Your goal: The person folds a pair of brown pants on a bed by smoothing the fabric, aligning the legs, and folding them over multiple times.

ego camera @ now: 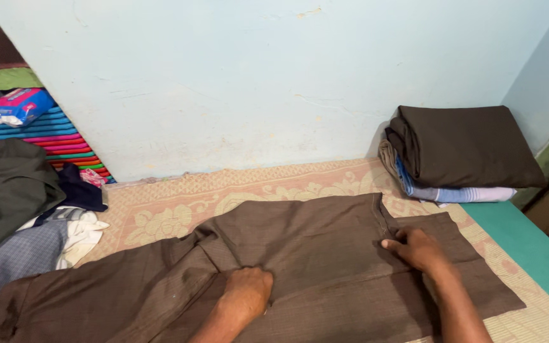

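A brown pair of trousers (300, 241) lies spread flat on a patterned beige mat (179, 203). My left hand (246, 292) rests on the cloth near the crotch, fingers curled and pinching a fold of the fabric. My right hand (417, 248) presses flat on the waistband end at the right, its fingertips at the waistband edge.
A stack of folded clothes (459, 149), brown on top, stands in the right corner against the pale blue wall (255, 82). A heap of unfolded garments (20, 203) lies at the left, with striped colourful fabrics (65, 143) behind. A teal sheet (535, 248) borders the mat at the right.
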